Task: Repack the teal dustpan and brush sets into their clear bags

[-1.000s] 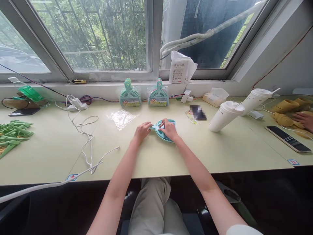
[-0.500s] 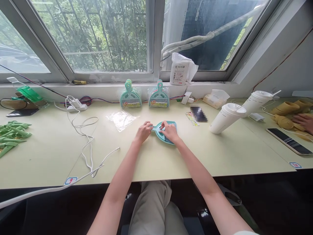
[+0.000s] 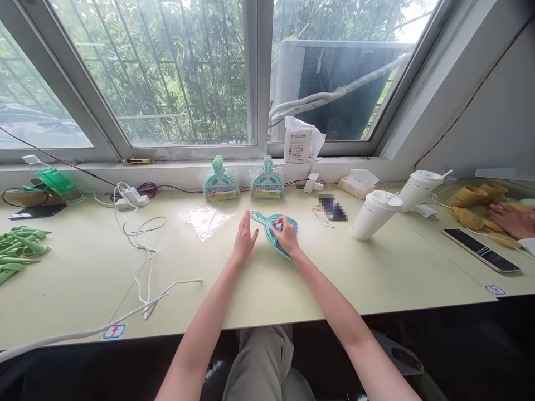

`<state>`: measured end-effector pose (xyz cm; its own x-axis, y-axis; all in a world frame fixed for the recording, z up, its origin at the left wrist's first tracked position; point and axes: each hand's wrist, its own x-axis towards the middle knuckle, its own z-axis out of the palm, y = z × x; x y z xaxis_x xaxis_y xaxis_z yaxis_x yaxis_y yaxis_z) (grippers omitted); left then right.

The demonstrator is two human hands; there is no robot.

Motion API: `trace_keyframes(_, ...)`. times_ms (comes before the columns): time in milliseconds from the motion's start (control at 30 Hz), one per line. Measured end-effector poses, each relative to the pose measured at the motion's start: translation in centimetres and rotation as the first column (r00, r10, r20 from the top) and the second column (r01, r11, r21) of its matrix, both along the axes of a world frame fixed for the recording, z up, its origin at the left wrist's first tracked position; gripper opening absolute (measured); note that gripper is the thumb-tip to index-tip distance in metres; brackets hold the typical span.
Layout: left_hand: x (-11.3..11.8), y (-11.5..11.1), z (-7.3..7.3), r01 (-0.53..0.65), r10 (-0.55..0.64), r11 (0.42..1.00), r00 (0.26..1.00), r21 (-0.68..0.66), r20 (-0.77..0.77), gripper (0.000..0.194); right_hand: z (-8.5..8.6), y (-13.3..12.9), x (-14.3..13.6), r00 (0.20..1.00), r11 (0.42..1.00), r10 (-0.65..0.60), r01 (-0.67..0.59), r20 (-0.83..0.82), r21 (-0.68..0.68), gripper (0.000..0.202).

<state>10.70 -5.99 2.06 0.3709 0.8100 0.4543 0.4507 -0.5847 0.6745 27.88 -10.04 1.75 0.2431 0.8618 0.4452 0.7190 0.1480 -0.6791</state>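
Under the curled right hand (image 3: pixel 286 236), grip unclear, a teal dustpan (image 3: pixel 266 223), its handle just beside the open left hand (image 3: pixel 243 240); pan could pivot if the right presses off-centre, the handle being unheld.

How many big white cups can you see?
2. The front cup is on the table, to the right of the phone. The back cup is behind it and a bit further right. I can't see any others.
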Motion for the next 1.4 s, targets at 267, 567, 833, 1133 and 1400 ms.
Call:
trace_keyframes(267,1.4,-1.6,0.2,0.461,-0.226,0.714,0.864,-0.528,0.449,0.1,0.1,0.7,-0.4,0.98,0.981,0.116,-0.088,-0.164,0.171,0.017)
trace_keyframes(567,-3.1,1.8,0.7,0.184,0.207,0.79,0.818,-0.585,0.537,0.061,-2.6,1.6,8.6,0.811,0.785,-0.54,0.582,0.226,-0.214,0.042)
trace_keyframes(833,-4.7,3.0,0.5,0.059,0.365,0.79,0.754,-0.61,0.546,0.043,-3.1,2.6,7.0,0.939,0.934,-0.308,0.329,0.156,-0.135,0.033)
trace_keyframes(1133,-4.8,2.9,0.2,0.032,0.403,0.771,0.749,-0.636,0.526,0.036,-3.3,2.0,6.5,0.958,0.954,-0.243,0.264,0.15,-0.14,0.025)
trace_keyframes(1400,-3.9,3.1,-0.3,0.172,0.358,0.717,0.74,-0.675,0.569,0.05,-4.0,2.3,5.5,0.992,0.972,0.029,0.0,0.119,-0.237,0.029)
